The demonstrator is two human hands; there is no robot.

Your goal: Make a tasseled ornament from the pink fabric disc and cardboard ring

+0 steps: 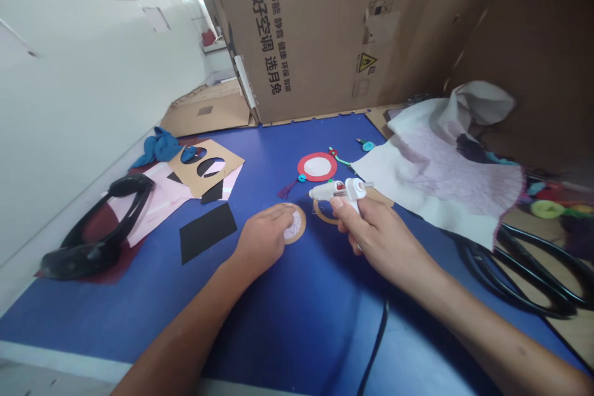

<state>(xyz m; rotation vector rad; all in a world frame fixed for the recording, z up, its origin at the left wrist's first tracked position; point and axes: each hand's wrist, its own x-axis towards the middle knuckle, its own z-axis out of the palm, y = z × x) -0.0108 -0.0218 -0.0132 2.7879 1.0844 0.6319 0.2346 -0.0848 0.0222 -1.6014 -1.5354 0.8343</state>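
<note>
My right hand [371, 229] is wrapped round a white glue gun [331, 189], whose nozzle points left. A black cord runs down below that hand. My left hand [266, 232] has its fingers together on the left edge of a small brown disc [301, 226] with a pale, patterned centre, on the blue table [297, 315]. Partly behind the glue gun lies a thin brown ring [322, 215]. Beyond it rests a red ring with a white centre [318, 166], beside a blue bead [302, 179] and a purple tassel [287, 189].
At left are a black headset-like object [81, 257], a black sheet [208, 232], pink paper [153, 216], brown card with round holes [199, 167] and blue cloth [160, 147]. Pale cloth [445, 161] and large black-handled scissors [533, 272] lie right. A cardboard box [320, 31] stands behind.
</note>
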